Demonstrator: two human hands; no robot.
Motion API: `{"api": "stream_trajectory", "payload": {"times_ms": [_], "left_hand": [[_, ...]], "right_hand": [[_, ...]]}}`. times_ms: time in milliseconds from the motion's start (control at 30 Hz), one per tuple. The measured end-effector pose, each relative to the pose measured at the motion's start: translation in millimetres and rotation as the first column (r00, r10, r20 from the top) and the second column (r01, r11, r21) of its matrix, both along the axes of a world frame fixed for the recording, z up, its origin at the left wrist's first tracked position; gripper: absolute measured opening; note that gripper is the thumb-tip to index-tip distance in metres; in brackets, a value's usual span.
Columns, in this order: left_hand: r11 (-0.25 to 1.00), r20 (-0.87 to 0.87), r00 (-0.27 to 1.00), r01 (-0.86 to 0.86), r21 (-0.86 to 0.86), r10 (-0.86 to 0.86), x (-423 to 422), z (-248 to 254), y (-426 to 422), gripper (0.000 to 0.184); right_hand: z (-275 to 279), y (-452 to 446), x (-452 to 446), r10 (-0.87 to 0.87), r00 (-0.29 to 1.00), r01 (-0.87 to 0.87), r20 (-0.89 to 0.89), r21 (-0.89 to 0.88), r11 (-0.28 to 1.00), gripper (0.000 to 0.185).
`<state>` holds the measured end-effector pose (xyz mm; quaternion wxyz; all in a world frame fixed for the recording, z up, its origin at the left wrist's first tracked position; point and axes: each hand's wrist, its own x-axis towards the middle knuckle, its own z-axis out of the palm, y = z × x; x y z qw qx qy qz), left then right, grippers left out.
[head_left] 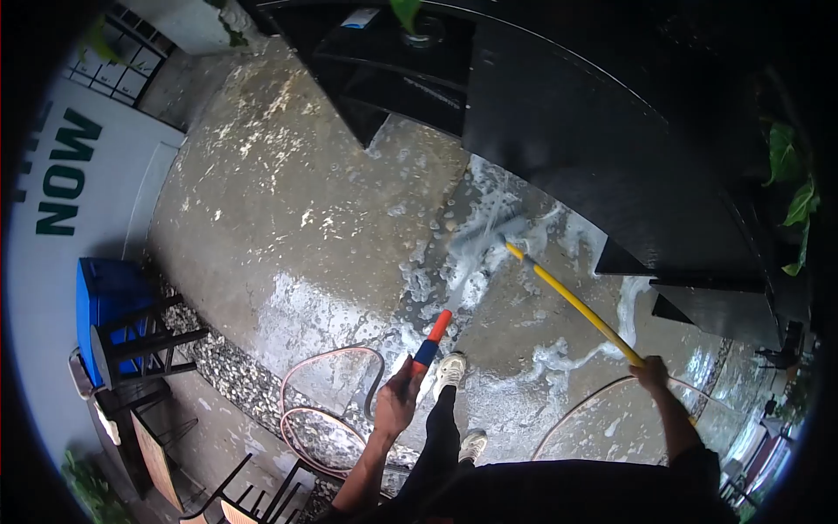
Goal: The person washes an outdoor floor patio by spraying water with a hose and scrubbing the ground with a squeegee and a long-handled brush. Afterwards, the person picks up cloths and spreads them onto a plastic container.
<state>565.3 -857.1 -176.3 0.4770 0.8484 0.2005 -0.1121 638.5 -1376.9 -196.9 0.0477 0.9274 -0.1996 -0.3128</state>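
My left hand (397,403) is closed around a hose nozzle (441,327), orange-red with a blue band, pointed away from me. Water sprays from its tip toward a floor brush. My right hand (650,374) grips the upper part of the brush's yellow handle (576,301). The brush head (485,234) rests on the wet floor (349,218) amid white suds and is partly blurred by the spray. A pale hose (327,353) lies looped on the floor near my left hand.
Black furniture (567,131) stands along the far right side, its panels reaching the soapy floor. At left are a blue bin (113,293), a black stool (144,342) and wooden-seated chairs (157,458). A pebble strip (231,358) crosses the floor. My shoes (449,375) stand near the suds.
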Motion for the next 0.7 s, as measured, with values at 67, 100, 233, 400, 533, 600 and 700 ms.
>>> {"api": "stream_trajectory", "payload": {"times_ms": [67,100,233,400,533,600,700], "left_hand": [[1.0,-0.005,1.0,0.004,0.0,-0.004,4,-5,-6,0.039],[1.0,0.04,0.999,0.02,-0.017,-0.019,2,-17,-8,0.039],[0.988,-0.029,0.991,0.131,0.08,-0.129,0,-23,-24,0.038],[0.976,-0.145,0.976,0.183,0.117,-0.165,-24,-28,-46,0.036],[0.98,-0.125,0.974,0.194,0.038,-0.188,-44,-30,-71,0.037],[0.985,-0.299,0.943,0.167,0.05,-0.145,-50,-33,-79,0.038],[0.976,-0.284,0.944,0.199,0.09,-0.166,-60,-54,-81,0.039]], "right_hand": [[-58,25,10,-0.077,0.995,0.067,0.057,0.172,0.983,0.039],[-110,30,25,-0.129,0.983,0.091,0.132,0.259,0.962,0.035],[-119,133,128,-0.569,0.806,0.427,-0.162,0.825,0.37,0.049],[-172,116,126,-0.306,0.936,0.168,0.172,0.545,0.821,0.038],[-161,61,83,-0.45,0.88,0.312,0.15,0.531,0.788,0.037],[-181,38,74,-0.484,0.865,0.358,0.129,0.517,0.777,0.038],[-248,1,74,-0.362,0.867,0.218,0.342,0.393,0.893,0.038]]}}
